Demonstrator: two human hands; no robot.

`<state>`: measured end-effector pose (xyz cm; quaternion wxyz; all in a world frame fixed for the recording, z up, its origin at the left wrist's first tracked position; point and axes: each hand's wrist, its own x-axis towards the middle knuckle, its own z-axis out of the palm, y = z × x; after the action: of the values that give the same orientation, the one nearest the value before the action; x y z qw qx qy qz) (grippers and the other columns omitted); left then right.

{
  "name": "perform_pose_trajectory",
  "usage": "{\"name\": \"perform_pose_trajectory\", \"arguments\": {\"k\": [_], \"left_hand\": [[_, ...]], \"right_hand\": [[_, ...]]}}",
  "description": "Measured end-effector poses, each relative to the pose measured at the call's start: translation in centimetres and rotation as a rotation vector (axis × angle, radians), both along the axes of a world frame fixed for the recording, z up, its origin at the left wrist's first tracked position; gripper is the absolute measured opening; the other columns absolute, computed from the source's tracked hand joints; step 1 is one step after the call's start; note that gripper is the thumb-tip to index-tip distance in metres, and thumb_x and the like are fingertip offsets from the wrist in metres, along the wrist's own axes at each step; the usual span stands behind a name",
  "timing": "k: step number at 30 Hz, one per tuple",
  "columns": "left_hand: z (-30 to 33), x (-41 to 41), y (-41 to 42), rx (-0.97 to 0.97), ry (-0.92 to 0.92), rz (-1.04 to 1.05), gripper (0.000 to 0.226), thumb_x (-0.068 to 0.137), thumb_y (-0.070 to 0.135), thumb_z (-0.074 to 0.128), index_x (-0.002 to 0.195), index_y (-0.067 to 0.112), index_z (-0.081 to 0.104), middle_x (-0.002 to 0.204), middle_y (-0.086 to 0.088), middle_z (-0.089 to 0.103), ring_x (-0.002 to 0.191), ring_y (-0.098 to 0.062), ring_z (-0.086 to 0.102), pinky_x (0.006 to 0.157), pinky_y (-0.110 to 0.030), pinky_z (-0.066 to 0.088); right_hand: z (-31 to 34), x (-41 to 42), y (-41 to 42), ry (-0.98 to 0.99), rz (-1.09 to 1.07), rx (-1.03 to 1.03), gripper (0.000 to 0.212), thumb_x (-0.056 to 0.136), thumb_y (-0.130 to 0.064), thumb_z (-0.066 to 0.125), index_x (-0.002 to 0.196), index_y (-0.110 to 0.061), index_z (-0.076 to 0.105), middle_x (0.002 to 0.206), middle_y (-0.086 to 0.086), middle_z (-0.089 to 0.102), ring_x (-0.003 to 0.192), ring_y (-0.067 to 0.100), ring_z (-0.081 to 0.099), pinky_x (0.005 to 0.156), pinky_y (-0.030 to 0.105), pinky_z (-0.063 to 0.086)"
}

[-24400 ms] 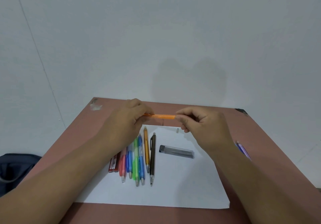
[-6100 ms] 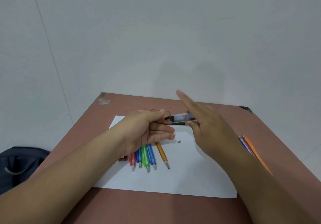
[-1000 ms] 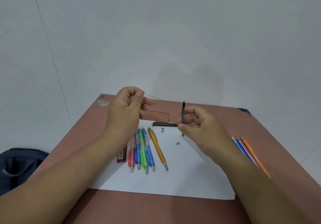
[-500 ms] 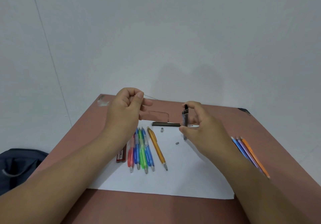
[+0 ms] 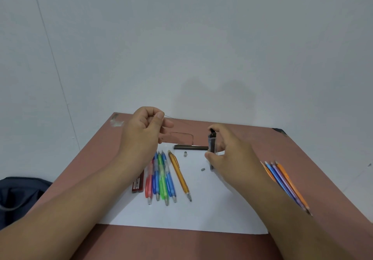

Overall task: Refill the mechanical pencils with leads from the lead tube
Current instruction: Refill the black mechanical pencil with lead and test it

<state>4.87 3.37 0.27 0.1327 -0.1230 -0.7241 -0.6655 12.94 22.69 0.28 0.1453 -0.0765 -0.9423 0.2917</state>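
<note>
Both hands raised apart: left hand (image 5: 145, 127) pinches a thin lead (image 5: 169, 116), right hand (image 5: 228, 153) grips the upright lead tube (image 5: 212, 143).

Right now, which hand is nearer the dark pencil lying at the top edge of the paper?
Right. The right hand, gripping the lead tube, sits at the dark pencil's right end. The left hand, pinching a lead, is raised off its left end, farther away.

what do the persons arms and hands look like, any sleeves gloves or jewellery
Both forearms are bare as far as the frame shows: no sleeves reach into view. The left hand and right hand wear no gloves, and no rings, watch or bracelets show on the fingers or wrists. The nails look short and unpainted. No marks or bandages are visible.
</note>
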Motion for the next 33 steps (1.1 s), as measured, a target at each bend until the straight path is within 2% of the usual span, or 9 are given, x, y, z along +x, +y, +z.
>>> {"name": "perform_pose_trajectory", "arguments": {"k": [4,9,14,16,19,21,26,29,33], "left_hand": [[0.0,0.0,-0.1,-0.011,0.000,0.001,0.013,0.104,0.024,0.050,0.101,0.021,0.063,0.084,0.010,0.075,0.074,-0.007,0.069,0.058,-0.016,0.051],[0.0,0.1,0.0,-0.051,0.024,-0.010,0.012,0.103,0.025,0.052,0.100,0.022,0.063,0.084,0.012,0.075,0.072,-0.001,0.066,0.061,-0.016,0.051],[-0.1,0.3,0.0,-0.171,0.065,-0.028,0.011,0.102,0.028,0.053,0.096,0.028,0.062,0.084,0.014,0.073,0.077,0.001,0.065,0.069,-0.019,0.048],[-0.3,0.2,0.0,-0.239,0.091,-0.025,0.012,0.102,0.031,0.053,0.094,0.032,0.061,0.084,0.015,0.071,0.079,-0.002,0.064,0.071,-0.023,0.049],[-0.5,0.2,0.0,-0.325,0.135,-0.035,0.012,0.102,0.031,0.053,0.092,0.034,0.060,0.082,0.015,0.070,0.079,-0.005,0.063,0.073,-0.028,0.054],[-0.5,0.4,0.1,-0.400,0.201,-0.044,0.012,0.101,0.031,0.053,0.093,0.034,0.060,0.079,0.014,0.068,0.076,-0.003,0.062,0.069,-0.027,0.053],[-0.6,1.4,0.6,-0.510,0.338,-0.121,0.009,0.100,0.031,0.054,0.093,0.032,0.059,0.076,0.017,0.065,0.065,0.004,0.056,0.055,-0.013,0.036],[-0.5,1.8,0.8,-0.560,0.462,-0.125,0.013,0.100,0.028,0.055,0.091,0.038,0.056,0.071,0.024,0.056,0.070,0.004,0.054,0.058,-0.011,0.035],[-0.6,1.9,1.0,-0.567,0.556,-0.143,0.017,0.100,0.031,0.055,0.088,0.043,0.053,0.075,0.023,0.058,0.078,-0.001,0.057,0.063,-0.013,0.041]], "right_hand": [[-0.2,0.0,0.3,-0.025,0.013,0.070,0.044,0.096,-0.026,0.065,0.129,-0.046,0.045,0.109,-0.009,0.065,0.082,0.008,0.065,0.057,0.010,0.042],[-0.1,0.4,0.7,-0.140,0.037,0.221,0.059,0.100,-0.026,0.057,0.148,-0.052,0.036,0.124,-0.010,0.064,0.090,0.010,0.061,0.069,0.019,0.047],[-0.4,0.3,0.8,-0.206,0.016,0.293,0.033,0.096,-0.027,0.058,0.122,-0.048,0.057,0.111,-0.014,0.060,0.090,0.011,0.059,0.082,0.032,0.056],[-0.4,0.4,0.9,-0.216,0.003,0.321,0.029,0.094,-0.032,0.058,0.119,-0.047,0.062,0.114,-0.015,0.059,0.089,0.011,0.058,0.083,0.032,0.056],[-0.1,0.3,0.7,-0.080,0.011,0.266,0.030,0.095,-0.043,0.061,0.125,-0.043,0.062,0.119,-0.019,0.058,0.105,0.005,0.050,0.086,0.026,0.044],[0.0,0.2,0.4,0.100,0.059,0.225,0.029,0.094,-0.043,0.064,0.123,-0.039,0.065,0.110,-0.022,0.061,0.109,0.003,0.049,0.086,0.024,0.040],[-1.1,-0.4,-0.1,0.373,0.162,0.152,0.025,0.092,-0.041,0.069,0.113,-0.029,0.073,0.100,-0.017,0.068,0.097,0.009,0.059,0.080,0.029,0.052],[-1.5,-0.6,-0.2,0.466,0.187,0.190,0.015,0.091,-0.036,0.067,0.098,-0.027,0.075,0.091,-0.015,0.068,0.087,0.012,0.060,0.073,0.033,0.052],[-1.6,-0.7,-0.1,0.502,0.191,0.176,0.006,0.090,-0.029,0.069,0.090,-0.026,0.074,0.086,-0.015,0.067,0.083,0.012,0.060,0.070,0.033,0.051]]}}
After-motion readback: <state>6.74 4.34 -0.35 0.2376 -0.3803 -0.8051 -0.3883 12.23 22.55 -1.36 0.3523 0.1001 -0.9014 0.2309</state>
